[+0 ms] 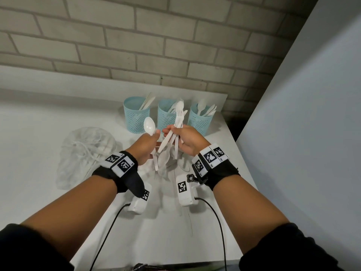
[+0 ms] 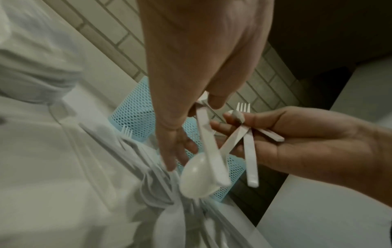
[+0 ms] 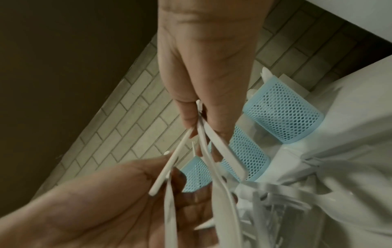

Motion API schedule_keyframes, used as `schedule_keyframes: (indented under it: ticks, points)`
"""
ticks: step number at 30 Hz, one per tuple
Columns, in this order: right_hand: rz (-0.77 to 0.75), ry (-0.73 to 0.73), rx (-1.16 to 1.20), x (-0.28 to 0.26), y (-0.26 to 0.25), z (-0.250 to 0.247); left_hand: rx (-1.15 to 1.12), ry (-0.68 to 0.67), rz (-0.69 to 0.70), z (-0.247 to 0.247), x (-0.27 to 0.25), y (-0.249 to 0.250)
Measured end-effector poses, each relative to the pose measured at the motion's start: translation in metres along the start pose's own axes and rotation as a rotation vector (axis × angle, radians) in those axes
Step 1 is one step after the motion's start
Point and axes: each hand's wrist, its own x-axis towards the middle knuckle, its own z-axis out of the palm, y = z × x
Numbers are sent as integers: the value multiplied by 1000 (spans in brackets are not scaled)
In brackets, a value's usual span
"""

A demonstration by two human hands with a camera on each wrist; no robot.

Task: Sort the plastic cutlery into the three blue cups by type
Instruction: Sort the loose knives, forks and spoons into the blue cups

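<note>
Three blue mesh cups stand in a row by the brick wall: left cup (image 1: 136, 114), middle cup (image 1: 167, 117), right cup (image 1: 201, 120), each with white cutlery in it. My left hand (image 1: 148, 142) pinches a white spoon (image 1: 149, 126) with its bowl up, in front of the cups. Beside it my right hand (image 1: 184, 138) grips a bunch of white forks (image 1: 179, 116), tines up and handles fanned downward. The right wrist view shows those handles (image 3: 203, 134) pinched between thumb and fingers. More loose cutlery (image 1: 164, 163) lies on the table under both hands.
A crumpled clear plastic bag (image 1: 86, 151) lies on the white table (image 1: 39, 133) to the left. The brick wall (image 1: 175, 45) is close behind the cups. A pale panel (image 1: 302, 133) borders the table's right edge.
</note>
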Motion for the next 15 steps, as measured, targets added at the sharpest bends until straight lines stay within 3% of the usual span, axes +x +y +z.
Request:
schedule_keyframes:
  ticks: [4, 8, 15]
  points:
    - [-35, 37, -23, 1, -3, 6, 31, -140, 97, 0, 0, 1]
    - [30, -2, -70, -2, -6, 11, -23, -226, 173, 1, 2, 0]
    - [82, -149, -148, -6, -12, 12, 4, -252, 265, -1, 8, -3]
